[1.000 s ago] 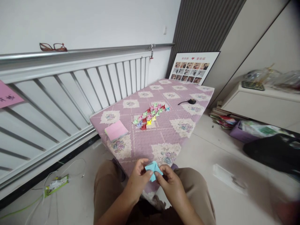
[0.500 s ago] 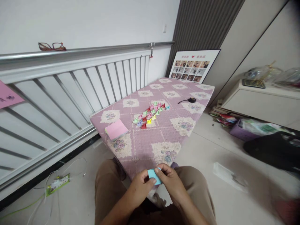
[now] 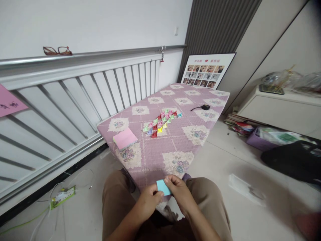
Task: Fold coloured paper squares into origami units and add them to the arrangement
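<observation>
A small piece of light blue paper (image 3: 163, 187), seemingly folded, is held above my lap at the table's near edge. My left hand (image 3: 150, 199) pinches its left and lower side between thumb and fingers. On the upper right side, my right hand (image 3: 178, 190) grips it, thumb on top. Beyond the hands, several small folded paper pieces (image 3: 159, 130) in red, pink, green, yellow and blue stand in rows on the tablecloth. To their left lies a stack of square paper (image 3: 125, 139) with a pink sheet on top.
The purple floral tablecloth (image 3: 152, 160) covers the table. A black ladle-like object (image 3: 205, 107) lies toward its right side, and a photo board (image 3: 208, 70) stands at the far end. Along the left runs a white radiator (image 3: 100, 90) with glasses (image 3: 57, 51) on the pipe above.
My left thumb has slid down to the paper's lower left corner, so more of its blue face shows. Both hands still hold it in nearly the same place.
</observation>
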Motion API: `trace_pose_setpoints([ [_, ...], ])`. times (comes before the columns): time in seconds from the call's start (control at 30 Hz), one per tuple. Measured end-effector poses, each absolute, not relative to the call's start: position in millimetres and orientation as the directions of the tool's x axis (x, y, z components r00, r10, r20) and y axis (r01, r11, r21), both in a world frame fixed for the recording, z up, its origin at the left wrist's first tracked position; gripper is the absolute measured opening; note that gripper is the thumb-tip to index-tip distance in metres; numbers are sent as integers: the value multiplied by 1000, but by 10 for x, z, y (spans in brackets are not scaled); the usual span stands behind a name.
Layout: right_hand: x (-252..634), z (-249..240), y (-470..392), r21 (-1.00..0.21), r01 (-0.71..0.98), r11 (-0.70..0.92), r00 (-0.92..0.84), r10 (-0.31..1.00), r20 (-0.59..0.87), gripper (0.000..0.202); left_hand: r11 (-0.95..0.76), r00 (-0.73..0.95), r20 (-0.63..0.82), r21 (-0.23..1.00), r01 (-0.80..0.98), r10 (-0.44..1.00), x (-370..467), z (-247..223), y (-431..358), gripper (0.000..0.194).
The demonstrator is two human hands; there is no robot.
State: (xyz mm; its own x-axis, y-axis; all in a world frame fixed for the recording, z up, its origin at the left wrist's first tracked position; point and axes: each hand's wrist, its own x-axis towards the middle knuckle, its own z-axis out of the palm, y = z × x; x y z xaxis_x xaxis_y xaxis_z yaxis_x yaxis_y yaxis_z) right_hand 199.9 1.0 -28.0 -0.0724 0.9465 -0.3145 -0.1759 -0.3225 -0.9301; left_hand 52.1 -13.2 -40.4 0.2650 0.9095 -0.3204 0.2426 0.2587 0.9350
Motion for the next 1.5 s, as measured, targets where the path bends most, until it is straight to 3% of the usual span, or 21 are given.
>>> trace_pose_setpoints([
  [0.17, 2056, -540, 140, -962, 66, -266, -110, 956, -272, 28, 337, 202, -402, 895, 294, 893, 471, -700, -47, 15],
  [0.37, 2027, -730, 377, -953, 239, -184, -133, 966, -219, 23, 131, 190, -302, 786, 604, 934, 409, -691, 127, 12],
  [0.47, 2029, -785, 456, -943, 285, -173, -142, 965, -220, 21, 109, 118, -276, 684, 721, 954, 371, -667, 148, 24],
  [0.57, 2053, -823, 495, -928, 335, -161, -153, 963, -223, 21, 28, 86, -132, 685, 728, 987, 319, -683, 131, 30],
  [0.67, 2070, -844, 527, -909, 392, -144, -171, 959, -226, 19, -197, 199, 70, 639, 744, 977, 279, -754, 97, 21],
  [0.73, 2069, -854, 555, -891, 436, -126, -178, 959, -223, 17, -307, 291, 122, 568, 763, 949, 280, -830, 66, 23],
  [1.0, 2042, -876, 591, -764, 645, -25, -131, 981, -143, 10, -371, 372, 69, 355, 858, 926, 412, -997, -81, 28],
  [1.17, 2092, -842, 461, -701, 711, 61, -109, 994, -23, 19, -380, 403, 9, 353, 855, 915, 402, -950, -42, 28],
  [1.5, 2150, -821, 290, -602, 785, 144, -151, 988, 40, 7, -323, 396, -114, 397, 859, 911, 411, -866, 324, 19],
])
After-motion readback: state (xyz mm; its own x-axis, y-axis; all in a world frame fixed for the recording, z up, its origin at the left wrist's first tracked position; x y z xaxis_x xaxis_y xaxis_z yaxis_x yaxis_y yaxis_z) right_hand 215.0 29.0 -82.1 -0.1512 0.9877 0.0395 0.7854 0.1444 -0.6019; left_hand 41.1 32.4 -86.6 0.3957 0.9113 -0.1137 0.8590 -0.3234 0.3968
